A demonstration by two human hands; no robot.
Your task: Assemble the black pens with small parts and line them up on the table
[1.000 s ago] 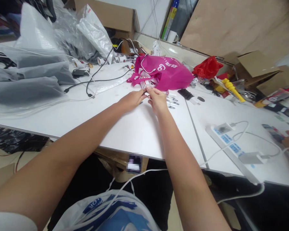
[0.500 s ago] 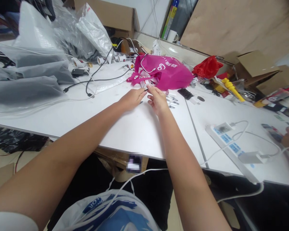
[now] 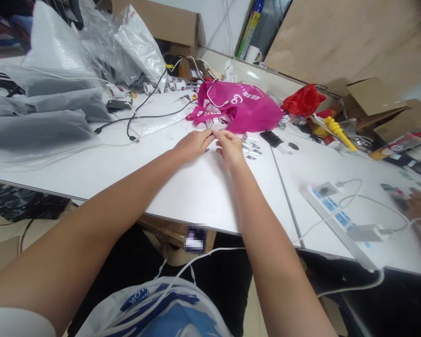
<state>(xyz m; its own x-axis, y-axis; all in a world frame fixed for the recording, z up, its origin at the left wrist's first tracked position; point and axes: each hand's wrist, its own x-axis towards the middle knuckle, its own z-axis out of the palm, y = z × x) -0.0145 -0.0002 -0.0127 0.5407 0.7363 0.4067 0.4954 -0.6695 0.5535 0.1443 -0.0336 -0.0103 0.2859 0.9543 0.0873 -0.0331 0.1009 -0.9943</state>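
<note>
Together: bare left hand, bare right hand, fingertips closed on small dark piece, mostly hidden.

Smooth white laminate is seen on the table, matt magenta cloth on the bag, and glossy, perhaps metal, surfaces on the pens.

We wear a white sleeve at our left arm and black legwear; our left hand and right hand are bare.
</note>
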